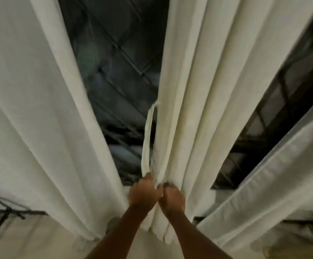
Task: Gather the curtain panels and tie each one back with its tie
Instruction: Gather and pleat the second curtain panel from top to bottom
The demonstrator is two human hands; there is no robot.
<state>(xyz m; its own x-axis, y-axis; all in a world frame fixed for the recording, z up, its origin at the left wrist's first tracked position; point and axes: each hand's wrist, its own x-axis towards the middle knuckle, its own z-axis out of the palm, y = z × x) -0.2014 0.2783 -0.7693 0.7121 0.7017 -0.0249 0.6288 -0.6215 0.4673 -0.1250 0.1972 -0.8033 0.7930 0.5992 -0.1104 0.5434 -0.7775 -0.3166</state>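
Far left of the grips: left panel [30, 109] hangs loose, not gathered, no tie seen on it. Below it, a black metal frame [2, 210], partly cut off.

Between that panel and the grips: dark window [118, 62] with a diamond grille, exposed where the panels part.

Just above the left grip: tie [147, 139], a narrow cloth strip fixed to the middle panel's edge and hanging down into the fingers. Left grip [144, 192] is curled, pinching the tie's lower end; it may also catch the panel edge, too blurred to tell. Likely held so the strip is ready to wrap.

Middle panel [198, 109] rises from both grips, folds bunched narrow at the grips and fanning wider above.

Right grip [172, 198] touches the left one, fingers curled round the bunched folds, probably to keep the bundle tight for tying.

Well right of the grips: right panel [273, 174], loose, more window showing before it.

Judgement: gathering done on the middle panel, tie not yet wrapped.
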